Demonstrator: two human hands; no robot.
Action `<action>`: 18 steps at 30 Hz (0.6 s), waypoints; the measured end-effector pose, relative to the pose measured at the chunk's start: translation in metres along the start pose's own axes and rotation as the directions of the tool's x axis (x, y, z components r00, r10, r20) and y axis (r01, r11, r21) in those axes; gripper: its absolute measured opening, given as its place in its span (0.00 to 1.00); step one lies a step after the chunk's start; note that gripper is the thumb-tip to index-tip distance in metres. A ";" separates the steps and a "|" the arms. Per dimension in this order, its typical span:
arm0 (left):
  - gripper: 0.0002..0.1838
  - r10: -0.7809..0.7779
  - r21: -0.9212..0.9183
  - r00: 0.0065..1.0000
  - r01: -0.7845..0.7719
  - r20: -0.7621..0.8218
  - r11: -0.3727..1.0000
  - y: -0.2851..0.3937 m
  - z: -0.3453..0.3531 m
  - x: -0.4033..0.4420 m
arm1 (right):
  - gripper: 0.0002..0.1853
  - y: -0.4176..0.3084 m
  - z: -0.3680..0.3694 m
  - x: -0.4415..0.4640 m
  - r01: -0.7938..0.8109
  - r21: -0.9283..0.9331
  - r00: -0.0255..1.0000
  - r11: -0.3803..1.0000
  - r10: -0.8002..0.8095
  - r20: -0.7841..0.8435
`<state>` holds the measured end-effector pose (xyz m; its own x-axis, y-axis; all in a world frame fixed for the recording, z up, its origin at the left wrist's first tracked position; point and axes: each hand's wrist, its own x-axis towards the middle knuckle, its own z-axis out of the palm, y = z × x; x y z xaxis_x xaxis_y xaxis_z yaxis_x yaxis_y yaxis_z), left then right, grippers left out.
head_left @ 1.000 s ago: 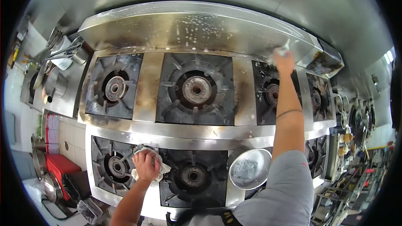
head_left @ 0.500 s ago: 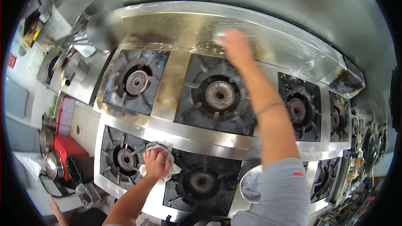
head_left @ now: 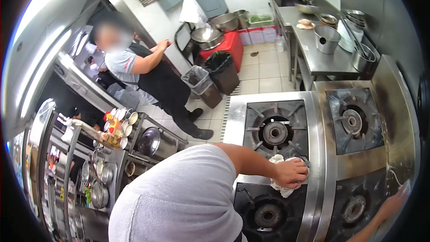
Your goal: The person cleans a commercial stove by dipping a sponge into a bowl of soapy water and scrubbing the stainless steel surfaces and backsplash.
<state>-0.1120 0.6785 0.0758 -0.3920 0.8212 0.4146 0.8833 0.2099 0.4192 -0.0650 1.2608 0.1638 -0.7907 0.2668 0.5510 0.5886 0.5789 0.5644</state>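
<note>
My left hand [head_left: 291, 173] presses down with curled fingers on a crumpled white cloth [head_left: 282, 191]. The cloth lies on the steel strip between two front burners of the gas stove [head_left: 316, 152]. At the right edge of the view, my right hand [head_left: 393, 205] is against the soapy steel back panel [head_left: 405, 152] behind the rear burners. Its fingers are blurred, with something pale at their tips that I cannot make out. Black cast-iron burner grates [head_left: 275, 127] surround both hands.
A co-worker in a dark apron [head_left: 163, 78] stands beyond the stove at the left. Bins [head_left: 221, 74] and a red box [head_left: 233, 54] stand on the tiled floor. A steel counter [head_left: 309, 60] holds pots. Shelves of pans [head_left: 101, 175] are behind me at the left.
My view has swung left, bringing the co-worker and the kitchen into sight. My left hand stays on the cloth. My right hand remains by the back panel, now at the edge of view.
</note>
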 end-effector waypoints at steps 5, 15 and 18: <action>0.11 -0.005 0.008 1.000 0.005 -0.005 1.000 0.001 -0.001 0.001 | 0.21 0.075 -0.022 -0.066 -0.313 0.126 0.919 0.941 0.333 -0.210; 0.13 -0.016 0.107 0.994 0.005 0.106 0.994 0.007 0.011 0.006 | 0.32 0.039 -0.012 -0.067 -0.656 0.116 0.755 0.746 0.645 0.118; 0.12 0.015 0.159 0.988 -0.039 0.153 0.986 0.016 0.003 0.014 | 0.51 0.045 -0.034 -0.068 -0.641 0.632 0.636 0.434 0.762 0.122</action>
<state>-0.1029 0.6953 0.0854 -0.3350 0.8958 0.2922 0.9276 0.2593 0.2688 0.0204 1.2427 0.1725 -0.0746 0.7045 0.7058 0.6564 0.5675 -0.4971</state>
